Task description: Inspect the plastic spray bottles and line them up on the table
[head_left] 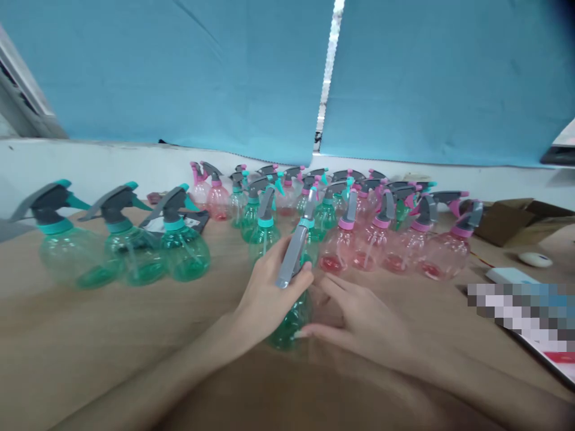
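Observation:
A green spray bottle (287,326) with a grey trigger head and turquoise collar is in front of me at the middle of the table, leaning with its base toward me. My left hand (269,287) is wrapped round its upper body, just under the collar. Beside its lower right side is my right hand (359,314), its fingers stretched out and the thumb apart; the thumb tip seems to touch the bottle near its base. Just beyond my hands stand another green spray bottle (258,242) and a pink spray bottle (335,251).
Three green spray bottles (186,251) stand at left, with a dark packet (200,221) behind. Several pink and green bottles fill the back. To the right are a cardboard box (507,221), a white mouse (534,259) and a white box (510,275). Blue curtains (202,78) hang behind.

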{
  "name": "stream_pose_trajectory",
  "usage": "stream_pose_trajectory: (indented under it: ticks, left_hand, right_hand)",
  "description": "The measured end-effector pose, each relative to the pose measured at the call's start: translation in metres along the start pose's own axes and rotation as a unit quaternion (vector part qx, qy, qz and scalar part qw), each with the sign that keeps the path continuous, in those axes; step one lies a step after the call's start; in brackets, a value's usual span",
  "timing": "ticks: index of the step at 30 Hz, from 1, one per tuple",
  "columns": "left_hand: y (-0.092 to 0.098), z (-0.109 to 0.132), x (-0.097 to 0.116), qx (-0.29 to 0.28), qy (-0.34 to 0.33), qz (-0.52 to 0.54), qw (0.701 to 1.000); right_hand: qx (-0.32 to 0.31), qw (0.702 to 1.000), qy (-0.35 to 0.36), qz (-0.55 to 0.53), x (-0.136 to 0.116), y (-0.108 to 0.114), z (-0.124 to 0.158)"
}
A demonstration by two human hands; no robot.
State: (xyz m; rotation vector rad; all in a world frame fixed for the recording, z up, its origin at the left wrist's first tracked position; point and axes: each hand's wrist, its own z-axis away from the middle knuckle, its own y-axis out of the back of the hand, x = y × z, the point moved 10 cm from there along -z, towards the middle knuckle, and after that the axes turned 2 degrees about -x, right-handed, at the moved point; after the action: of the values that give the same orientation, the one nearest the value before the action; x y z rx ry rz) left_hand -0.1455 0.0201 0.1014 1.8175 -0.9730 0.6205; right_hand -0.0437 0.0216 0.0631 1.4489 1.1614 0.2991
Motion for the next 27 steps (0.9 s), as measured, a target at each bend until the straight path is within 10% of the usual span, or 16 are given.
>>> stream_pose_trajectory:
  ticks: [14, 27]
  left_hand:
    - [0.095, 0.036, -0.042, 0.029, 0.067, -0.048, 0.996]
    - [0.153, 0.093, -0.115, 0.091, 0.132, -0.056, 0.986]
  right_hand:
    - [0.034, 0.999, 0.005, -0.021, -0.08, -0.045, -0.081]
    - [0.019, 0.996, -0.064, 0.064, -0.055, -0.05, -0.146]
